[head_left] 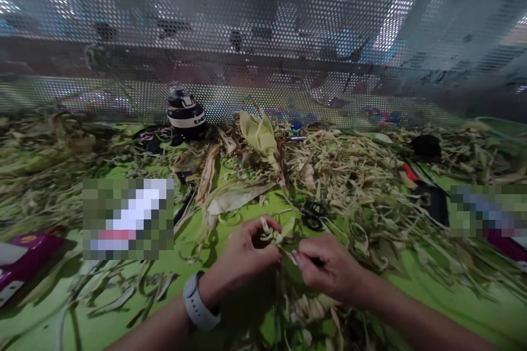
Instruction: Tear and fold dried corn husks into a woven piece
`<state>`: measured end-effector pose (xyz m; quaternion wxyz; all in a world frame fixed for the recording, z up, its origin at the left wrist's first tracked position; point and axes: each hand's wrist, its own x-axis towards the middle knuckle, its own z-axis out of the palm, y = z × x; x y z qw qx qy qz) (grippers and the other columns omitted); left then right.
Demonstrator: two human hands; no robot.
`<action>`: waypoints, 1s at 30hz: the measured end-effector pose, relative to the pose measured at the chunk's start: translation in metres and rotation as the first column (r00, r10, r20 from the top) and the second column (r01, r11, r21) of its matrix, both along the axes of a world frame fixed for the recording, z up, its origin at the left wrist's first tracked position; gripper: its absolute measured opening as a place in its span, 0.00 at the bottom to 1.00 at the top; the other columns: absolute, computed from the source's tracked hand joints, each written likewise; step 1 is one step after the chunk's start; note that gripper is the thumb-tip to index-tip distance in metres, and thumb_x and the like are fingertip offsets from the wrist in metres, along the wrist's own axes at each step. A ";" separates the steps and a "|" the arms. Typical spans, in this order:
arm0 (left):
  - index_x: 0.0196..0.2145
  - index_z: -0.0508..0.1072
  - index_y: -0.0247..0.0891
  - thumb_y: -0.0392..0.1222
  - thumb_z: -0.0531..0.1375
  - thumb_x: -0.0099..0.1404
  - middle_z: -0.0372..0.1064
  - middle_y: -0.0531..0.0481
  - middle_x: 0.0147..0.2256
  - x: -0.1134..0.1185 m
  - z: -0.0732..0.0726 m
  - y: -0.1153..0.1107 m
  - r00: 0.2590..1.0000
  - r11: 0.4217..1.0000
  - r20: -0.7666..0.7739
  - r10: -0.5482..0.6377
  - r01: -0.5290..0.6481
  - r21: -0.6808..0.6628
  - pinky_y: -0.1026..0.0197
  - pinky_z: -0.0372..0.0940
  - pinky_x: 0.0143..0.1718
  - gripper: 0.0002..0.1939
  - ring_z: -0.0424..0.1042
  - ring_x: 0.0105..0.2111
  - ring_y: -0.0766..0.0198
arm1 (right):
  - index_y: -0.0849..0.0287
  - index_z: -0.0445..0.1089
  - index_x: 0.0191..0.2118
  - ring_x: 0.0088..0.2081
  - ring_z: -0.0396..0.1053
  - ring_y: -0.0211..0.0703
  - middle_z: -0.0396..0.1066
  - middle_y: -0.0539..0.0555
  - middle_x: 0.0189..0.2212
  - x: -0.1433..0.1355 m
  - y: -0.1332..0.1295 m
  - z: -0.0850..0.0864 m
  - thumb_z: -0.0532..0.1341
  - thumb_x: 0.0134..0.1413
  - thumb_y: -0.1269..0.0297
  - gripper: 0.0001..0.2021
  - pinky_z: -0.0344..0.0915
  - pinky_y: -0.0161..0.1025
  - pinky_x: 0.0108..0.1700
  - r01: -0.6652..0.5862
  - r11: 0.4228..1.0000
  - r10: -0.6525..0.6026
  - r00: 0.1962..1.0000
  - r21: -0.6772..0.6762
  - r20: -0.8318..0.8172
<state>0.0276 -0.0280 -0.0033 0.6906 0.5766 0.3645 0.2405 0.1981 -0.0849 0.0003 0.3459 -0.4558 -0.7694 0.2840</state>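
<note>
My left hand [250, 249], with a pale watch strap on its wrist, is closed around a small bunch of curled strips [284, 230] that look like dried corn husk. Close to its right, my right hand [329, 264] pinches a thin pale strip [291, 255] between thumb and finger. This strip runs towards the bunch in the left hand; where it joins is too small to tell. Just beyond the hands lie black-handled scissors [313, 214]. More husk pieces [313, 310] lie below the hands on the green tabletop [234, 307].
Heaps of dried husk [349, 170] cover much of the table. A large folded husk [258, 134] stands mid-back, near a dark bottle [187, 115]. A perforated metal panel [255, 66] closes off the back. At left lies a purple device [31, 255]; two patches are pixelated.
</note>
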 end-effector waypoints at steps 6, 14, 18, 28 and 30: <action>0.40 0.69 0.37 0.36 0.64 0.50 0.68 0.53 0.30 -0.001 0.003 0.005 0.988 0.997 0.155 -0.012 0.024 -0.078 0.63 0.64 0.34 0.17 0.68 0.29 0.66 | 0.58 0.47 0.19 0.18 0.44 0.29 0.43 0.43 0.16 0.009 0.005 0.003 0.49 0.54 0.67 0.15 0.43 0.30 0.21 0.063 0.995 -0.061 0.998 -0.075 0.031; 0.37 0.70 0.37 0.50 0.63 0.55 0.66 0.54 0.30 0.003 -0.009 0.007 0.984 0.997 0.164 -0.064 0.070 -0.035 0.65 0.59 0.34 0.17 0.63 0.30 0.68 | 0.59 0.50 0.17 0.18 0.44 0.30 0.45 0.43 0.15 0.016 0.010 0.003 0.51 0.52 0.65 0.15 0.42 0.32 0.21 0.068 0.959 -0.018 0.983 -0.277 0.180; 0.36 0.70 0.36 0.50 0.61 0.57 0.64 0.54 0.28 0.002 -0.004 0.005 0.979 0.984 0.101 -0.178 0.180 -0.010 0.66 0.57 0.30 0.15 0.61 0.28 0.68 | 0.60 0.58 0.21 0.22 0.51 0.32 0.53 0.45 0.18 0.032 0.014 0.015 0.53 0.46 0.68 0.06 0.47 0.29 0.23 0.057 0.919 -0.031 0.997 -0.390 0.073; 0.29 0.73 0.37 0.42 0.59 0.59 0.64 0.49 0.33 0.001 -0.001 0.006 0.969 0.937 -0.034 -0.244 0.245 0.249 0.62 0.59 0.41 0.07 0.64 0.37 0.62 | 0.61 0.58 0.18 0.21 0.48 0.30 0.49 0.44 0.17 0.010 0.010 0.006 0.51 0.59 0.58 0.20 0.45 0.30 0.23 0.044 0.982 -0.027 0.995 -0.183 0.097; 0.34 0.73 0.38 0.42 0.61 0.58 0.66 0.48 0.36 0.000 -0.004 0.005 0.970 0.956 0.018 -0.243 0.237 0.176 0.61 0.59 0.43 0.07 0.64 0.40 0.61 | 0.61 0.56 0.18 0.21 0.47 0.30 0.48 0.43 0.17 0.011 0.010 0.006 0.51 0.58 0.58 0.20 0.45 0.30 0.23 0.070 0.973 -0.060 0.997 -0.218 0.053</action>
